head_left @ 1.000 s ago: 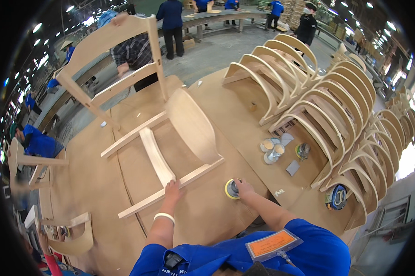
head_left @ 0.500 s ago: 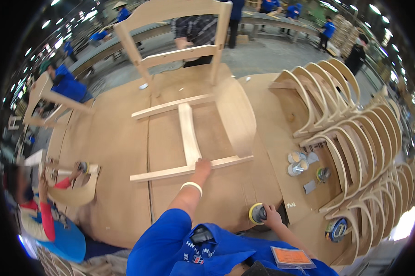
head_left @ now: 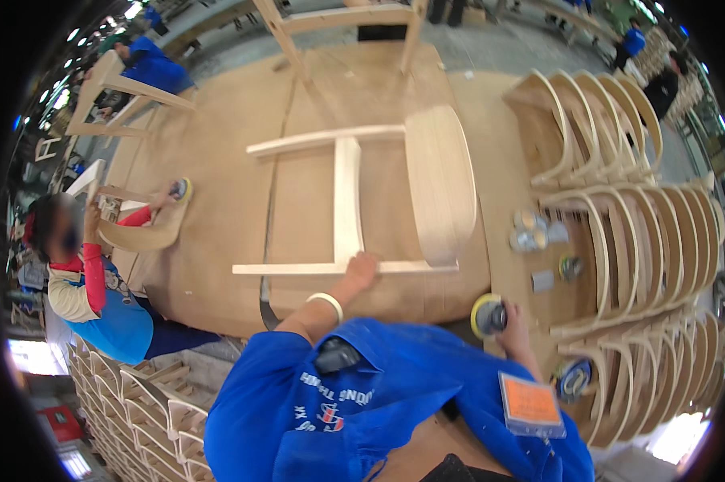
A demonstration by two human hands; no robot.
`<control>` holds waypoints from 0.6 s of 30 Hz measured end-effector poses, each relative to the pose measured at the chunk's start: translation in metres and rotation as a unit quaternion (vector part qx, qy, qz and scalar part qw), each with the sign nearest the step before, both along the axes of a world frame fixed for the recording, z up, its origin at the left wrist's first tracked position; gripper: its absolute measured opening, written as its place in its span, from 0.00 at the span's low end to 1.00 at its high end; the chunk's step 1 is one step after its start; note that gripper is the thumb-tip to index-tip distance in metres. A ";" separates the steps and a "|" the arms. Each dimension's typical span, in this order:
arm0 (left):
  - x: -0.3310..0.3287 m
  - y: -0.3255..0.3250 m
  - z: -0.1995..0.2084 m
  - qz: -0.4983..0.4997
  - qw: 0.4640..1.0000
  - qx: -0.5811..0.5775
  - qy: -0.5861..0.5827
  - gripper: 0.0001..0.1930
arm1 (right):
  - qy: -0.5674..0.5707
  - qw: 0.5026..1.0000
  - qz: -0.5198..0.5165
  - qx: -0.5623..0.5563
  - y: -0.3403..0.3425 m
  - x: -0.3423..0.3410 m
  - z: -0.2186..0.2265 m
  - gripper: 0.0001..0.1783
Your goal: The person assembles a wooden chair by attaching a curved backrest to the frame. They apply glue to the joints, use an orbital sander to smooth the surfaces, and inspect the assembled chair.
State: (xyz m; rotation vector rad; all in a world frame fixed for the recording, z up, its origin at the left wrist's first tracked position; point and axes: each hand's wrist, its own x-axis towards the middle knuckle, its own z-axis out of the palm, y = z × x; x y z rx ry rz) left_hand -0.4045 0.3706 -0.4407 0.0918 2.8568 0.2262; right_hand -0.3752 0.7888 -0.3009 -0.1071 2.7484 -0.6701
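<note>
A pale wooden chair back frame (head_left: 348, 201) lies on the cardboard-covered table in front of me. It has two long posts, a cross slat between them and a wide curved top panel (head_left: 440, 185) at its right end. My left hand (head_left: 362, 271) is closed over the near post, where the slat meets it. Off to the right, beyond the panel's near corner, my right hand (head_left: 513, 328) grips a round sander (head_left: 489, 316) with a yellow rim and a dark body. The sander is apart from the frame, near the table's front edge.
Curved chair backs (head_left: 619, 249) stand in rows on the right. Beside them are glass jars (head_left: 528, 231), a grey block (head_left: 542, 280) and another round tool (head_left: 572, 379). A co-worker (head_left: 97, 273) handles a chair part at the left. A chair frame (head_left: 346, 19) stands at the far edge.
The view has tilted down, so the table sits higher in it. My left hand stays on the near post. The right hand and sander have shifted slightly right, away from the frame.
</note>
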 end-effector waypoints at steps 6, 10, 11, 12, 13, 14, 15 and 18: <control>0.071 0.025 -0.005 0.009 1.000 0.013 -0.014 0.16 | 0.083 0.995 -0.002 -0.046 0.015 -0.030 0.023 0.40; 0.105 0.032 0.007 0.026 0.998 -0.003 -0.054 0.24 | 0.084 0.995 0.021 -0.056 0.019 -0.049 0.026 0.40; 0.112 0.033 0.010 0.034 0.998 -0.006 -0.047 0.24 | 0.086 0.993 0.029 -0.069 0.021 -0.054 0.026 0.40; 0.115 0.033 0.011 0.041 0.998 -0.008 -0.048 0.24 | 0.097 0.991 0.035 -0.081 0.023 -0.059 0.026 0.40; 0.119 0.032 0.013 0.047 0.998 -0.015 -0.047 0.25 | 0.112 0.988 0.044 -0.100 0.025 -0.063 0.026 0.40; 0.122 0.031 0.013 0.055 0.997 -0.026 -0.051 0.25 | 0.118 0.985 0.048 -0.117 0.026 -0.068 0.025 0.40; 0.123 0.031 0.013 0.054 0.996 -0.035 -0.060 0.25 | 0.137 0.982 0.058 -0.119 0.027 -0.072 0.024 0.40; 0.126 0.027 0.013 0.052 0.992 -0.065 -0.092 0.25 | 0.142 0.970 0.058 -0.189 0.022 -0.080 0.022 0.39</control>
